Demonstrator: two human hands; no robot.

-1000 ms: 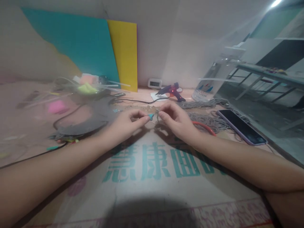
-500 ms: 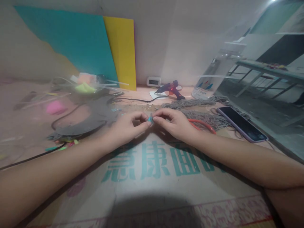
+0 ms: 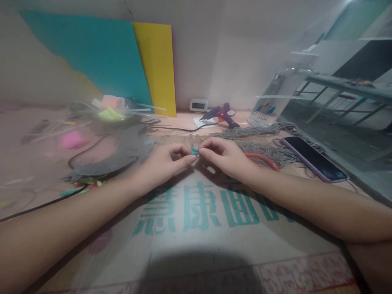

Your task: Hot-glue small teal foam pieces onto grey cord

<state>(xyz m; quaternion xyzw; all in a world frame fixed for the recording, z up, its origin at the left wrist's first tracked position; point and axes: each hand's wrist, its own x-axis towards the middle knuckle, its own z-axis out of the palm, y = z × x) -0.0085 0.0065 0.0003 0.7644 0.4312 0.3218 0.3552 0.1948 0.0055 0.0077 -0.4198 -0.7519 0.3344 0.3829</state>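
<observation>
Just above the table, a small teal piece (image 3: 194, 151) is pinched between the thumb and fingers of my left hand (image 3: 170, 161). My right hand (image 3: 222, 157) meets it from the other side, thumb and forefinger pressed together at the piece's edge. Something thin and greyish shows at that edge, too small to name. Both hands hang over a pale printed sack (image 3: 199, 245) with large green characters. A red-orange curved handle or tube (image 3: 263, 159) lies just right of my right hand.
Behind my hands are a glue gun (image 3: 219, 114) with a red light, a small digital clock (image 3: 198, 105) and a clear bottle (image 3: 266, 106). Bundles of grey cord (image 3: 266, 143) and a phone (image 3: 315, 159) lie right. Teal (image 3: 101, 57) and yellow sheets (image 3: 157, 65) lean on the wall.
The teal piece has turned between my fingers and more of its flat face shows. My right fingertips have shifted slightly right, while my left hand keeps its pinch.
</observation>
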